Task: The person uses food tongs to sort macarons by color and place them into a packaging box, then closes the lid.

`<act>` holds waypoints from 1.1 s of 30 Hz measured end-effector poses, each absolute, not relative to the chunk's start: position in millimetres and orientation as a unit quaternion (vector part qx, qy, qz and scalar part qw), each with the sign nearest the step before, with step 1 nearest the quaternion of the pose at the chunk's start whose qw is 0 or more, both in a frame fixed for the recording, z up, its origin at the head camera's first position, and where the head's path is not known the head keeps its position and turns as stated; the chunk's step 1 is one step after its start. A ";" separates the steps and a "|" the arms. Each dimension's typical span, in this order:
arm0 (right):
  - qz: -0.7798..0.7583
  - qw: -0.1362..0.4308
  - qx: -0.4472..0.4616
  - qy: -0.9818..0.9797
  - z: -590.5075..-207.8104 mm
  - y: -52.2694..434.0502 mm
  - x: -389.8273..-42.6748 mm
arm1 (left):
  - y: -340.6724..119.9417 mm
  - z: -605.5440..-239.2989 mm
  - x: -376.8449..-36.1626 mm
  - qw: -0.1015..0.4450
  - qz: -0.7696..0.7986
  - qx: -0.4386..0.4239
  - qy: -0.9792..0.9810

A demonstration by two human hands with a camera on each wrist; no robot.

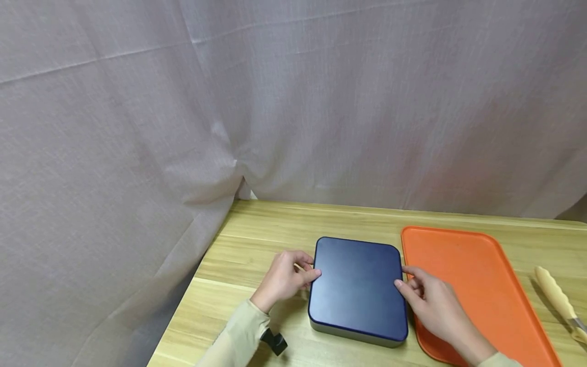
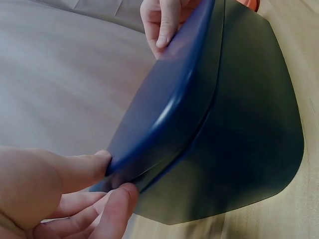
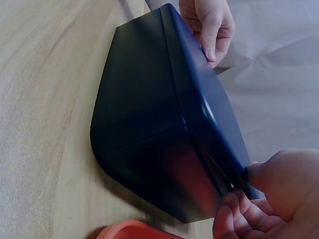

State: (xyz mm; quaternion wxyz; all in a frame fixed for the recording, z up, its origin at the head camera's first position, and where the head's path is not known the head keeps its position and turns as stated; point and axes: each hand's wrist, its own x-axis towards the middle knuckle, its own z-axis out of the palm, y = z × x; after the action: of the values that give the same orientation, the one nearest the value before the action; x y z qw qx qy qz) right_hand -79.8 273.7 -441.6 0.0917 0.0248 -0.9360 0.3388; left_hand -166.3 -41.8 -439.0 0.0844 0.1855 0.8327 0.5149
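A dark blue rectangular box with rounded corners lies on the wooden table, its lid on top. My left hand pinches the lid's left edge, thumb on the top and fingers below the rim. On the opposite side my right hand pinches the lid's right edge in the same way. In both wrist views a narrow gap shows between the lid and the box body near the fingers. The inside of the box is hidden.
An orange tray lies just right of the box, under the right hand. Farther right are tongs with a cream handle. Grey cloth hangs behind the table and down its left side. A black strap hangs from the left sleeve.
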 end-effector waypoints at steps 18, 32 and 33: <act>0.322 0.066 0.016 -0.944 -446.3 274.5 -86.1 | -39.3 -444.8 -167.1 0.093 0.505 0.162 0.842; 0.307 0.068 0.005 -0.949 -445.1 271.7 -89.6 | -38.2 -449.3 -168.8 0.097 0.521 0.140 0.836; 0.306 0.069 0.004 -0.949 -445.1 271.3 -89.9 | -37.8 -449.8 -168.7 0.096 0.523 0.139 0.836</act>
State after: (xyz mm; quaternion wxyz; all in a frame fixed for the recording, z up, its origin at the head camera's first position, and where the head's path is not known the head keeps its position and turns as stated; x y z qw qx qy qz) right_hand -89.9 271.3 -445.1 0.0687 0.0040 -0.9495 0.3062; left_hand -168.7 -37.8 -449.8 0.0958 0.1390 0.8356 0.5228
